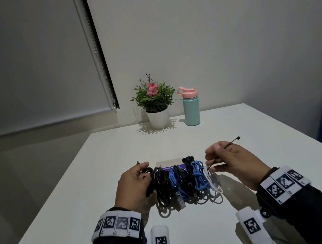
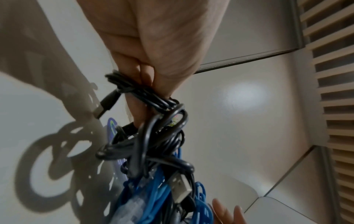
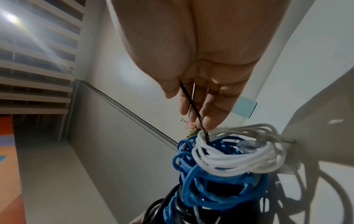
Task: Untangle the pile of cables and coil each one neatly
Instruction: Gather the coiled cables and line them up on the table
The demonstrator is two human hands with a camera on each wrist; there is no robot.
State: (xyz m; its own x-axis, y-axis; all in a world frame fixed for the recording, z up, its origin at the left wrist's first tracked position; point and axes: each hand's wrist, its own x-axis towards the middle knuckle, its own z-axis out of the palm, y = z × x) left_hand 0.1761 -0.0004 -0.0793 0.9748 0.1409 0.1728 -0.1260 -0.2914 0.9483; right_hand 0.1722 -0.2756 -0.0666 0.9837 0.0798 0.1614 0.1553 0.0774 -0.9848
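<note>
- Black loops at the bundle's left end sit gripped in the left hand (image 1: pixel 133 187).
- Centre: the cable bundle (image 1: pixel 184 182), black, blue, white, held just above the white table (image 1: pixel 83 198).
- Right hand (image 1: pixel 234 161) pinches a thin black tie (image 1: pixel 227 145) at the bundle's white end.

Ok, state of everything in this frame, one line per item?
cable pile: still tangled, held up between both hands, lower loops at the table.
left hand: grips black cables at the pile's left end.
right hand: pinches a thin black tie that runs into the pile.
white cable: looped, bundled against blue cable.
bottle: upright, lid closed.
plant pot: upright.
</note>
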